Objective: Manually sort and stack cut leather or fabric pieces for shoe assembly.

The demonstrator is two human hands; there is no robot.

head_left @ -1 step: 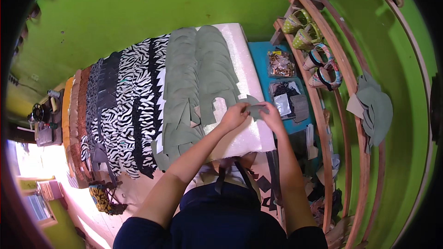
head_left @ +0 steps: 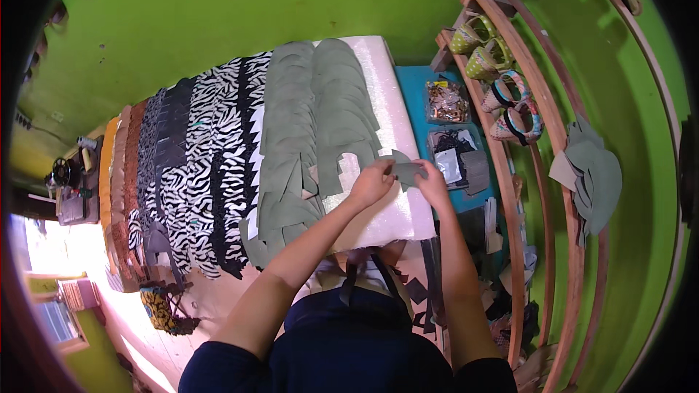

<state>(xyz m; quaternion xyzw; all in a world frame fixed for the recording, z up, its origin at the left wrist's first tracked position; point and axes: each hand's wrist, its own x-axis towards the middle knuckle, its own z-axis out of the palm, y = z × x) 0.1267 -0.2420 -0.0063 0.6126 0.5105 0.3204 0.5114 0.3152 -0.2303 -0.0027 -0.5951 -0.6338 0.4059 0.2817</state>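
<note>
A grey-green piece (head_left: 411, 174) is suspended above the white-covered surface (head_left: 399, 220), close to its right edge and toward the near right corner. The left hand (head_left: 373, 183) grips its left end; the right hand (head_left: 432, 182) pinches its right end between the fingers.

Surface: immediately left of the hands, two overlapping columns of grey-green cutouts (head_left: 342, 105) run from the far edge toward the near edge. Further left come columns of zebra-print pieces (head_left: 200, 193), then dark, brown and, nearest the left end, orange pieces (head_left: 109, 142).

Room: beyond the right edge, a teal tabletop (head_left: 410, 94) bears two clear containers (head_left: 447, 104) of small items. A wooden rack (head_left: 575, 262) carries lime-green footwear (head_left: 482, 65) and draped grey-green sheets (head_left: 595, 175). The wall (head_left: 291, 4) is green, with small holes.
</note>
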